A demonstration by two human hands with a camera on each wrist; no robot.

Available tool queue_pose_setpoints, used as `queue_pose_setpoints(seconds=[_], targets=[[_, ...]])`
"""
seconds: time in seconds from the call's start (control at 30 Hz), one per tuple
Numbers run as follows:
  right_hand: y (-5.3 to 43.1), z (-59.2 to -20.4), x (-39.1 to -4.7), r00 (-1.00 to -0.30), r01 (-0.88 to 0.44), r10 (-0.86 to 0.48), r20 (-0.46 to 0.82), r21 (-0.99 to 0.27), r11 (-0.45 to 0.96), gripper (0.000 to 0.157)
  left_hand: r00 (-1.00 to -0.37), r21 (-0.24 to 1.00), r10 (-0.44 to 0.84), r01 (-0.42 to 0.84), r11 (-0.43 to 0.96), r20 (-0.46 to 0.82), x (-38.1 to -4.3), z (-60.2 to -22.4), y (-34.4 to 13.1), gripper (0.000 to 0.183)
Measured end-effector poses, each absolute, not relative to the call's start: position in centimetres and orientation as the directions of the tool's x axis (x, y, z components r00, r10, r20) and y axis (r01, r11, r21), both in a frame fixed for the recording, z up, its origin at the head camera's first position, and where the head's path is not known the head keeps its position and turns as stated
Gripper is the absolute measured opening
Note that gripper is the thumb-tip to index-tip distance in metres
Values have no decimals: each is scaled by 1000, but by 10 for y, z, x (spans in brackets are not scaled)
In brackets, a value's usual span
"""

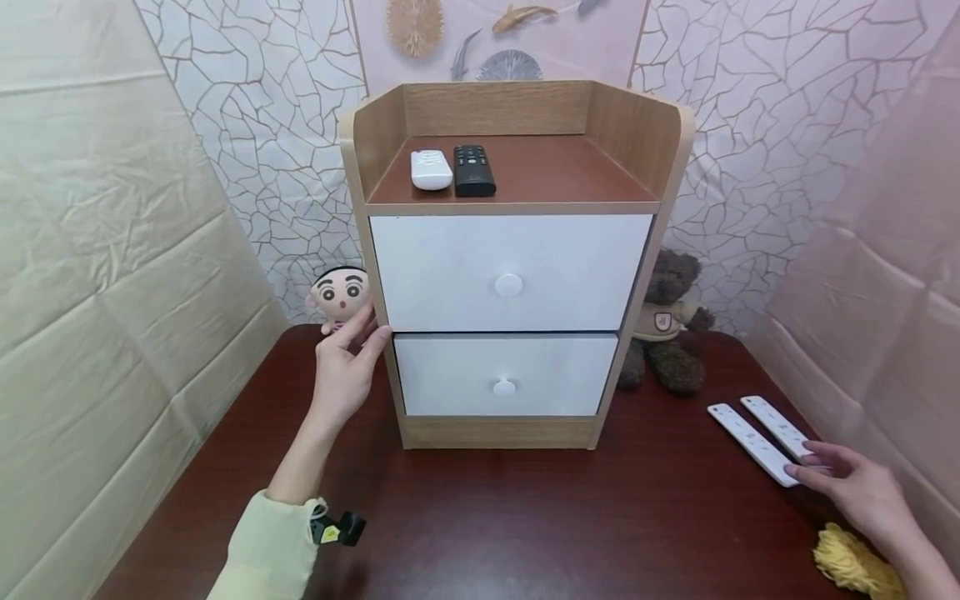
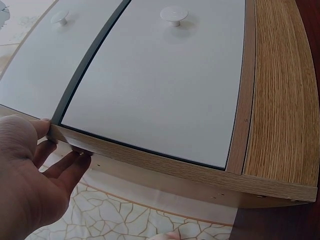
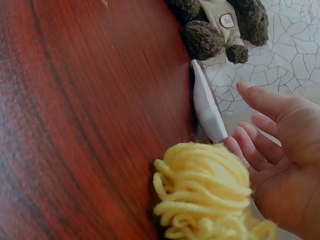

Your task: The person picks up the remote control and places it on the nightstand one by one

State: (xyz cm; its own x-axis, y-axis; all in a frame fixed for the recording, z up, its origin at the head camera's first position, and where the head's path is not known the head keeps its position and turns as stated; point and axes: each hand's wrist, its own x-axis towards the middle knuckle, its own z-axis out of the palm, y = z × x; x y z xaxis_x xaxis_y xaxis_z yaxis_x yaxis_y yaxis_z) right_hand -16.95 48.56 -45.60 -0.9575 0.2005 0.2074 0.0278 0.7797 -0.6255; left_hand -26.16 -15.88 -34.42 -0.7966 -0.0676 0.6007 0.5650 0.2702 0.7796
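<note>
My left hand (image 1: 347, 367) holds the left edge of a small two-drawer cabinet (image 1: 498, 432), thumb at the front edge and bent fingers against the side panel, as the left wrist view shows. Both white drawers, the upper (image 1: 442, 275) and the lower (image 1: 442, 375), are closed and have round knobs. At the right, my right hand (image 1: 862, 487) hovers with loosely bent fingers by the near ends of two long white remotes (image 1: 750, 446). In the right wrist view, a remote (image 3: 207, 107) lies just past the fingertips. Nothing is in that palm.
On the cabinet's top shelf lie a white remote (image 1: 431, 171) and a black remote (image 1: 474, 172). A doll (image 1: 341, 292) sits left of the cabinet, a brown teddy bear (image 1: 667, 325) right of it. Yellow yarn (image 1: 855, 562) lies below my right hand on the dark table (image 1: 525, 525).
</note>
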Motion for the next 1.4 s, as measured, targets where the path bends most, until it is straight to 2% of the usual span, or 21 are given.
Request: queue_pose_setpoints(seconds=[0.27,0.67,1.4], targets=[[487,-457,-170,-961,65,210,178,-594,802,60,-798,780,-66,564,271,600,-261,-343,-159,48],[487,-460,-171,-966,161,242,88,-529,833,66,-797,780,-67,564,271,600,-260,-342,-157,47],[489,-464,-180,-982,168,187,-9,-475,864,80,-807,791,-69,554,260,587,-260,-341,-158,47]])
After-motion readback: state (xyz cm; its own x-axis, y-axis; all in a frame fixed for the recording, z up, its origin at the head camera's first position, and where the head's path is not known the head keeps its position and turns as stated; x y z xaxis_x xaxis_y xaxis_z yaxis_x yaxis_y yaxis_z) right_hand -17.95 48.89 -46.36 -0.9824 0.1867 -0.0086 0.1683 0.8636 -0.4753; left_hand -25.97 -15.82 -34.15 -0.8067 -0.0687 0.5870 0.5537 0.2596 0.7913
